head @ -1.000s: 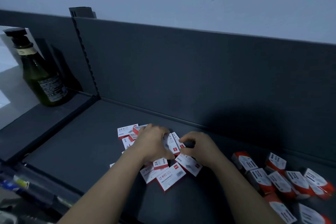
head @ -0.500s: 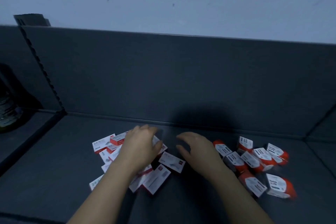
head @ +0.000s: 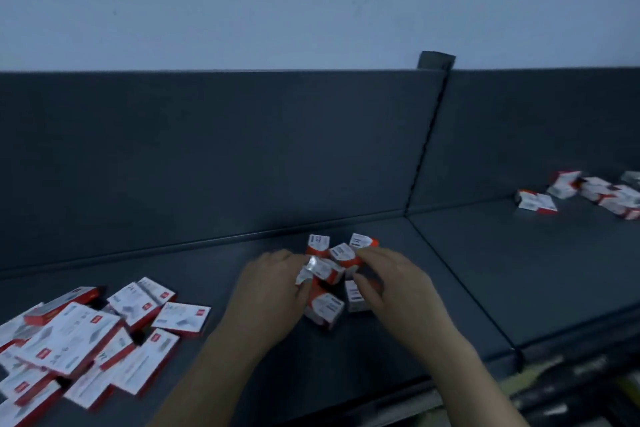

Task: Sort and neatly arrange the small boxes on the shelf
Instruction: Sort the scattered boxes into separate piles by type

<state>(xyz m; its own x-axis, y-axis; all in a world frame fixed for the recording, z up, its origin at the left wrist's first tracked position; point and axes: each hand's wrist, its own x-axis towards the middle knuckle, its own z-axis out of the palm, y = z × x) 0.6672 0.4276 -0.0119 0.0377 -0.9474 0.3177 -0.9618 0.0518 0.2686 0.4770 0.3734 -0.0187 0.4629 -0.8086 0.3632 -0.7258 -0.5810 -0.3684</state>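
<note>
Print on the small boxes (head: 325, 307) is too blurred to read.

The flat boxes (head: 79, 340) run off the left edge, the far pile (head: 595, 194) off the right; both are too blurred to read.

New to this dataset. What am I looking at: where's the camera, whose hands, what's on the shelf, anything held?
No robot here: a person works bare-handed, and the one view comes from a wide-angle camera on their head, looking forward and down. The left hand and right hand cup a cluster of small red-and-white boxes from either side on a dark grey shelf. The blur hides whether either hand actually grips a box. A loose pile of flatter white-and-red boxes lies to the left, and another group of boxes sits on the next shelf section, past the slotted upright.
</note>
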